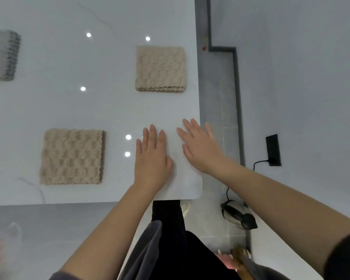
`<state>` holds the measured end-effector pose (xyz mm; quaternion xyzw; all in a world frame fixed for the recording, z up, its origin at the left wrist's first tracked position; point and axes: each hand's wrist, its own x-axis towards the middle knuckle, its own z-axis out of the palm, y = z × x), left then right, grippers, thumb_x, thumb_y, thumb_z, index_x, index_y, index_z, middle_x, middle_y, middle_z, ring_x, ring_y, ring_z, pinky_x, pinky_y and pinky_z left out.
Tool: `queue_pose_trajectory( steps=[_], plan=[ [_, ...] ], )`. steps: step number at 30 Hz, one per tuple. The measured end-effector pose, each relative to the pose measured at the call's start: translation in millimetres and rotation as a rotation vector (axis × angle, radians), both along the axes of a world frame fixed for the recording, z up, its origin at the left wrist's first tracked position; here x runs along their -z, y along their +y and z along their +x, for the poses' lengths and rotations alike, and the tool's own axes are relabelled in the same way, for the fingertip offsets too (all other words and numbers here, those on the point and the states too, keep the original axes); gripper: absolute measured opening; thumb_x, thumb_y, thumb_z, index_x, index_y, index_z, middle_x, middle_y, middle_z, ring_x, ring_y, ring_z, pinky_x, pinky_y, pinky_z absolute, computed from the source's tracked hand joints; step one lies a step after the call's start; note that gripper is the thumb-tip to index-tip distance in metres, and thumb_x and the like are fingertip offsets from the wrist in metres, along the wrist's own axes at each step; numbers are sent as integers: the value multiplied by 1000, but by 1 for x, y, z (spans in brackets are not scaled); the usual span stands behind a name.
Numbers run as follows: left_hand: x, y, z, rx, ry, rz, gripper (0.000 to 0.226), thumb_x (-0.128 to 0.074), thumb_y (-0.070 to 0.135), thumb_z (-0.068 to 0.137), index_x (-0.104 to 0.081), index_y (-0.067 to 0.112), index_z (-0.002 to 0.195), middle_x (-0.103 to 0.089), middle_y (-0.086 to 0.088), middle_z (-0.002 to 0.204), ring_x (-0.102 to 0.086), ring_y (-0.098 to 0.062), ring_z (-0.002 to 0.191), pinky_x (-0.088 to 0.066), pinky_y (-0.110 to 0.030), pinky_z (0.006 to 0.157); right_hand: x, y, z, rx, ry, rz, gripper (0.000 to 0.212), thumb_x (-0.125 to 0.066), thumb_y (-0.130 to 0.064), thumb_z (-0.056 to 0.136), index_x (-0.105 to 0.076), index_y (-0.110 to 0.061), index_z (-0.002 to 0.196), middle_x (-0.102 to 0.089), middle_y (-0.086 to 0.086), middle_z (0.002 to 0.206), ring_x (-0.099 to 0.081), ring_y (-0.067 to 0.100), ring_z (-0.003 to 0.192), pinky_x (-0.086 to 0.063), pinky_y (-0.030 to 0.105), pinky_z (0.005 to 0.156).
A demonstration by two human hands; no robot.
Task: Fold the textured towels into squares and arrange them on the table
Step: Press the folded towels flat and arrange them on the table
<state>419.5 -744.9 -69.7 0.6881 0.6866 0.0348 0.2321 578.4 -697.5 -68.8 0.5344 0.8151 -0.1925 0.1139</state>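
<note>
Both hands lie flat with fingers straight on the white table (89, 110)'s near right corner — left hand (152, 156) nearer the folded beige waffle-textured towel (72, 156) just to its left, right hand (198, 146) below the second beige square (161, 68) — holding nothing.

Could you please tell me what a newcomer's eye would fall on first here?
The left hand and right hand are spread, fingers straight, at the near right corner of the glossy white table. Two beige bumpy-textured folded square towels lie apart on it, one near left, one farther back; a grey folded towel peeks in far left.
</note>
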Motion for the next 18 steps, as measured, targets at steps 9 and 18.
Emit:
queue_pose_trajectory(
  steps=[9,18],
  plan=[
    [6,60,24,-148,-31,52,63,-47,9,86,-32,6,147,-16,-18,158,-8,-33,148,-10,-47,118,5,90,26,-93,118,42,46,-38,-22,101,-38,-15,146,-31,5,155,-23,22,145,-7,44,119],
    [7,99,44,-326,7,69,57,-52,7,81,-43,3,137,-36,-18,148,-27,-34,142,-21,-51,115,-1,203,34,-186,497,315,24,-43,-13,85,-66,-11,92,-60,4,96,-57,23,90,-30,31,79]
  ],
)
